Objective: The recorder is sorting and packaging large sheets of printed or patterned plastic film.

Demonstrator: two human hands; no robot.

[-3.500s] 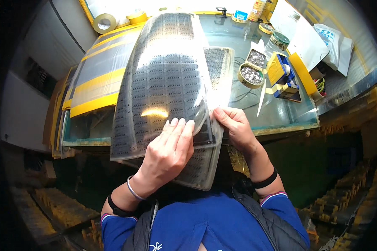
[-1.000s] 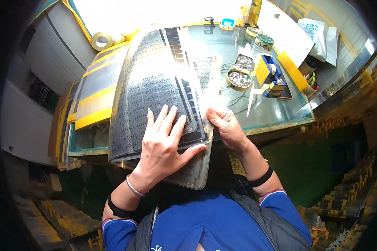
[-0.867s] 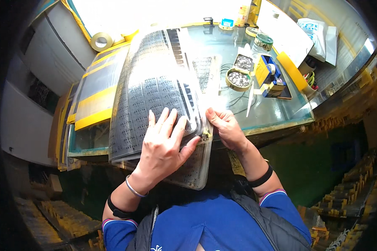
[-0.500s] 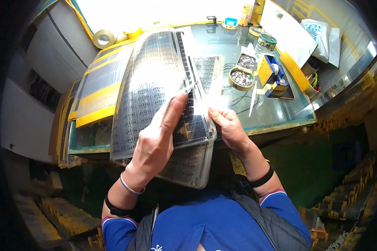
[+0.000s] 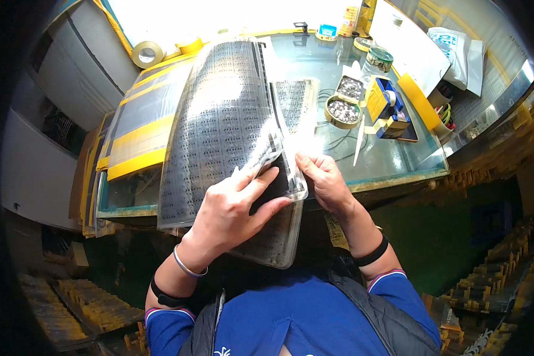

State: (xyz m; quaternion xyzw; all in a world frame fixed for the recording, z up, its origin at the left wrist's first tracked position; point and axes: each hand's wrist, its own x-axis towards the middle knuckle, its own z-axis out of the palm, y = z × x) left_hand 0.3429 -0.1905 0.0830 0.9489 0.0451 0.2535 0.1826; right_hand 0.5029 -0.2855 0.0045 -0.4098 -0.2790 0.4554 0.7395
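A dark, see-through film sheet [image 5: 216,124] printed with rows of small marks lies in a stack with clear plastic over the glass table. My left hand [image 5: 222,210] rests at its near right corner, thumb and forefinger spread apart on the dark surface. Beside the forefinger, the upper layer's edge curls up and shines. My right hand [image 5: 325,181] pinches the stack's clear right edge between thumb and bent fingers. Below my left hand, another patterned sheet [image 5: 273,237] with rounded corners juts past the table edge. Glare hides part of the layers near my right fingertips.
Yellow-banded sheets [image 5: 139,142] lie at left, near tape rolls [image 5: 148,54]. To the right stand an open tin of small pieces [image 5: 342,111], a blue tape dispenser [image 5: 391,113], a glass jar [image 5: 378,59] and a white pointed tool [image 5: 359,142]. The glass table's front edge [image 5: 391,181] runs nearby.
My left hand has come down from a raised, blurred pose and spread its fingers over the corner. The upper film now curls at its right edge. My right hand has stayed in place.
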